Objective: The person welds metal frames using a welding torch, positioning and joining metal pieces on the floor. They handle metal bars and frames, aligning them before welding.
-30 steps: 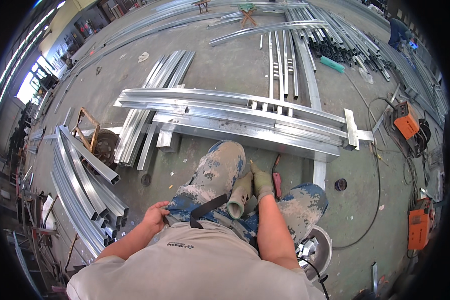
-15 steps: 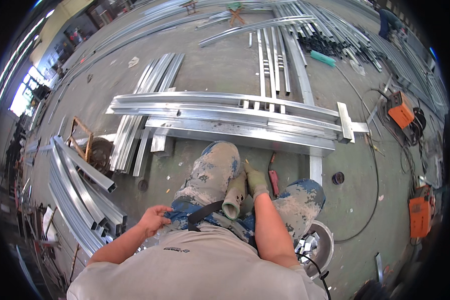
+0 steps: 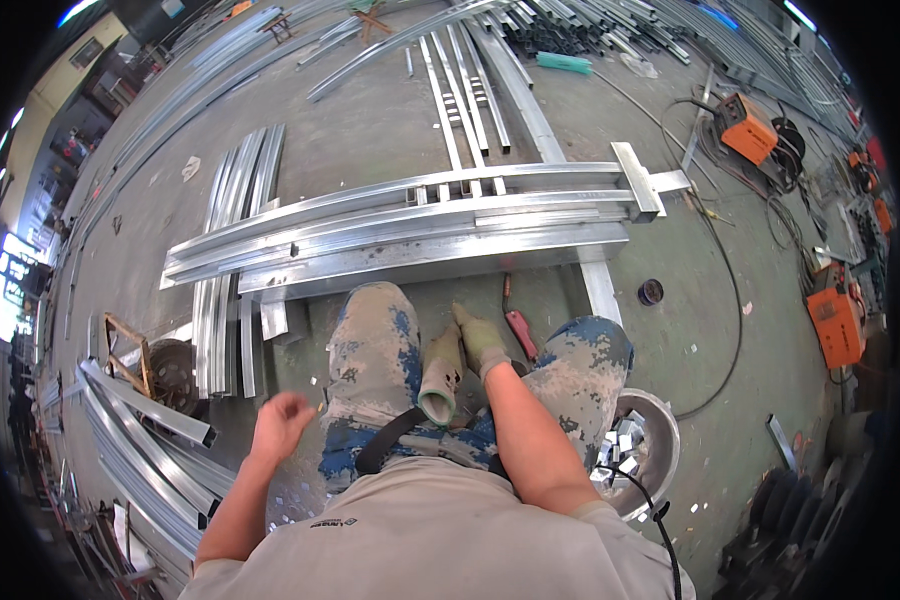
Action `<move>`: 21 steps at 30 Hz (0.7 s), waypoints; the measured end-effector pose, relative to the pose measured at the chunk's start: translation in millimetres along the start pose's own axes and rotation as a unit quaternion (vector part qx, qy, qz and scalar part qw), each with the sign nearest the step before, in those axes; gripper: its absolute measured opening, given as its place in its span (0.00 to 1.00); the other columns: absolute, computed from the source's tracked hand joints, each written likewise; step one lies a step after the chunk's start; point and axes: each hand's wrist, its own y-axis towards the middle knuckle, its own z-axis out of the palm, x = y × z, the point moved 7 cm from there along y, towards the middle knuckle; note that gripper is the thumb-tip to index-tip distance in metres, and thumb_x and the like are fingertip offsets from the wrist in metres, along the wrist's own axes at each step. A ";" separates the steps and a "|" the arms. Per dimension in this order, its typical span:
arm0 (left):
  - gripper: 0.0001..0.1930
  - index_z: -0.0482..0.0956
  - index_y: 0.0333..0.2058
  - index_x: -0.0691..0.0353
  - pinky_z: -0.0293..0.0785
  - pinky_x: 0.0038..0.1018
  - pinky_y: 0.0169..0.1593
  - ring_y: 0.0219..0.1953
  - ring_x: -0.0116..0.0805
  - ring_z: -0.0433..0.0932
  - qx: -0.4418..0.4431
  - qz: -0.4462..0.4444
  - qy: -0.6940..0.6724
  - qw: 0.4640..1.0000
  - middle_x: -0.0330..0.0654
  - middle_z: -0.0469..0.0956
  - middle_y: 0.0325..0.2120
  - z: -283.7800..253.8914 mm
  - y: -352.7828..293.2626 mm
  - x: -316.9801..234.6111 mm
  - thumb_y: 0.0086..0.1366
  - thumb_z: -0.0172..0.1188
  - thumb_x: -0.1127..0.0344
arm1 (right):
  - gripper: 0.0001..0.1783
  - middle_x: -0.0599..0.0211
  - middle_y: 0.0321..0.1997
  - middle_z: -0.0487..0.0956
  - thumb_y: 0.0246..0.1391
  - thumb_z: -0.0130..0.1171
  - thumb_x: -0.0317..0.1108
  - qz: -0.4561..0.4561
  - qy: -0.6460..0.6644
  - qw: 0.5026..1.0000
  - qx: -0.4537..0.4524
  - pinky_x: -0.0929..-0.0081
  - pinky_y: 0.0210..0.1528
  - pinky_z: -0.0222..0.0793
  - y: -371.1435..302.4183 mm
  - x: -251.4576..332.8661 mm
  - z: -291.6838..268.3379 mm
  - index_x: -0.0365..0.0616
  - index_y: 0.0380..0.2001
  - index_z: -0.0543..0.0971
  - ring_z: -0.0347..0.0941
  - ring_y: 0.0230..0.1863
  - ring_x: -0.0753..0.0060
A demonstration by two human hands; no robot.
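Observation:
My right hand (image 3: 482, 345) wears a greenish work glove and is low between my knees. It grips a second, empty glove (image 3: 440, 378), whose open cuff faces back toward me. My bare left hand (image 3: 282, 425) is out to the left of my left thigh, holding nothing I can make out; its fingers are smeared by motion. Just right of the gloved hand lies a welding torch (image 3: 518, 328) with a red handle. Beyond my knees, long galvanised steel profiles (image 3: 430, 245) lie crosswise on supports.
A round bucket (image 3: 667, 455) of small metal pieces stands by my right thigh. Square steel tubes (image 3: 150, 440) lie at left, near a rusty frame with a wheel (image 3: 175, 372). Two orange machines (image 3: 748, 130) with trailing cables (image 3: 738, 330) stand at right. A small dark tin (image 3: 650, 292) sits on the floor.
My left hand has moved off my left thigh, outward and slightly up. The right hand still grips the empty glove. The view has turned, showing more of the right side.

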 end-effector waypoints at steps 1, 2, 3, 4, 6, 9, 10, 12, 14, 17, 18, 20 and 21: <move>0.14 0.85 0.48 0.66 0.81 0.26 0.45 0.36 0.29 0.84 -0.046 0.043 -0.058 0.996 0.41 0.86 0.32 -3.5 14.9 -11.1 0.65 0.73 0.70 | 0.32 0.57 0.41 0.88 0.59 0.68 0.60 0.015 0.047 0.999 0.013 0.63 0.43 0.78 2.6 -6.9 2.6 0.36 0.45 0.86 0.84 0.40 0.64; 0.15 0.85 0.49 0.66 0.81 0.27 0.46 0.38 0.30 0.84 -0.043 0.069 -0.094 0.992 0.42 0.86 0.35 8.7 25.6 -31.2 0.65 0.72 0.71 | 0.32 0.58 0.42 0.87 0.61 0.68 0.59 0.028 0.089 0.995 0.028 0.63 0.44 0.78 0.9 -5.8 7.0 0.36 0.45 0.86 0.84 0.40 0.64; 0.16 0.84 0.51 0.65 0.82 0.28 0.47 0.40 0.30 0.85 -0.044 0.094 -0.128 0.986 0.43 0.86 0.37 24.4 32.4 -56.7 0.66 0.71 0.72 | 0.31 0.58 0.43 0.87 0.62 0.67 0.58 0.040 0.131 0.989 0.046 0.64 0.44 0.78 -2.6 -2.7 12.4 0.35 0.46 0.85 0.84 0.40 0.64; 0.20 0.82 0.55 0.65 0.81 0.29 0.48 0.43 0.31 0.84 -0.029 0.150 -0.085 0.985 0.43 0.85 0.41 42.0 36.0 -83.6 0.65 0.72 0.70 | 0.31 0.58 0.42 0.87 0.63 0.67 0.58 0.059 0.159 0.984 0.062 0.63 0.43 0.78 -6.9 -0.7 16.1 0.35 0.45 0.86 0.83 0.40 0.64; 0.29 0.78 0.62 0.65 0.80 0.32 0.51 0.49 0.35 0.82 -0.005 0.227 -0.015 0.974 0.46 0.81 0.50 80.5 43.4 -117.3 0.64 0.74 0.65 | 0.30 0.59 0.42 0.87 0.64 0.67 0.58 0.098 0.214 0.967 0.095 0.62 0.41 0.78 -16.5 1.3 25.2 0.36 0.45 0.86 0.83 0.39 0.64; 0.39 0.73 0.67 0.63 0.79 0.35 0.56 0.55 0.42 0.80 0.065 0.237 0.017 0.969 0.51 0.76 0.58 132.1 63.7 -160.0 0.61 0.78 0.58 | 0.28 0.61 0.38 0.87 0.67 0.63 0.59 0.081 0.303 0.945 0.092 0.63 0.37 0.78 15.7 -20.0 15.8 0.40 0.42 0.87 0.81 0.34 0.66; 0.41 0.71 0.69 0.63 0.79 0.36 0.57 0.57 0.43 0.79 0.095 0.226 0.021 0.969 0.51 0.75 0.60 143.6 66.6 -166.8 0.60 0.78 0.57 | 0.29 0.61 0.37 0.87 0.68 0.62 0.60 0.067 0.285 0.954 0.073 0.64 0.36 0.78 28.1 -28.6 3.3 0.41 0.41 0.87 0.81 0.33 0.67; 0.44 0.70 0.69 0.63 0.79 0.38 0.58 0.58 0.43 0.79 0.113 0.257 -0.019 0.960 0.50 0.75 0.60 148.8 61.7 -170.6 0.58 0.79 0.55 | 0.29 0.62 0.35 0.87 0.69 0.59 0.62 0.044 0.241 0.968 0.048 0.66 0.33 0.77 32.1 -28.7 -11.1 0.44 0.39 0.87 0.82 0.30 0.68; 0.42 0.72 0.69 0.61 0.79 0.39 0.57 0.59 0.43 0.78 0.091 0.293 -0.034 0.951 0.48 0.74 0.61 143.7 55.9 -161.7 0.58 0.79 0.56 | 0.31 0.61 0.36 0.87 0.70 0.56 0.63 0.057 0.280 0.958 0.015 0.65 0.34 0.78 8.8 -21.8 -7.5 0.44 0.38 0.87 0.83 0.31 0.66; 0.36 0.76 0.66 0.58 0.80 0.38 0.55 0.58 0.44 0.79 0.073 0.284 -0.006 0.956 0.47 0.75 0.59 144.5 65.3 -157.0 0.60 0.77 0.60 | 0.31 0.61 0.36 0.88 0.72 0.54 0.62 0.068 0.271 0.960 -0.017 0.60 0.36 0.80 12.8 -27.7 -15.1 0.43 0.39 0.87 0.86 0.32 0.62; 0.24 0.83 0.58 0.58 0.80 0.36 0.51 0.52 0.44 0.81 0.037 0.295 -0.026 0.954 0.47 0.79 0.52 144.5 70.8 -159.9 0.63 0.72 0.68 | 0.31 0.62 0.36 0.88 0.72 0.53 0.62 0.074 0.254 0.964 -0.014 0.59 0.36 0.80 22.4 -35.4 -17.1 0.42 0.40 0.87 0.86 0.32 0.61; 0.18 0.85 0.53 0.60 0.79 0.39 0.53 0.50 0.50 0.82 0.032 0.287 -0.047 0.956 0.49 0.81 0.46 146.7 89.0 -153.0 0.64 0.68 0.68 | 0.32 0.61 0.36 0.88 0.72 0.53 0.62 0.082 0.208 0.975 0.000 0.60 0.38 0.81 29.5 -45.5 -18.1 0.41 0.42 0.87 0.86 0.32 0.61; 0.15 0.86 0.50 0.60 0.78 0.41 0.54 0.49 0.53 0.83 0.028 0.279 -0.057 0.958 0.51 0.82 0.44 145.7 95.0 -150.6 0.64 0.66 0.69 | 0.32 0.60 0.37 0.89 0.72 0.53 0.62 0.081 0.180 0.980 0.010 0.60 0.38 0.82 29.0 -46.5 -17.3 0.40 0.44 0.86 0.86 0.34 0.61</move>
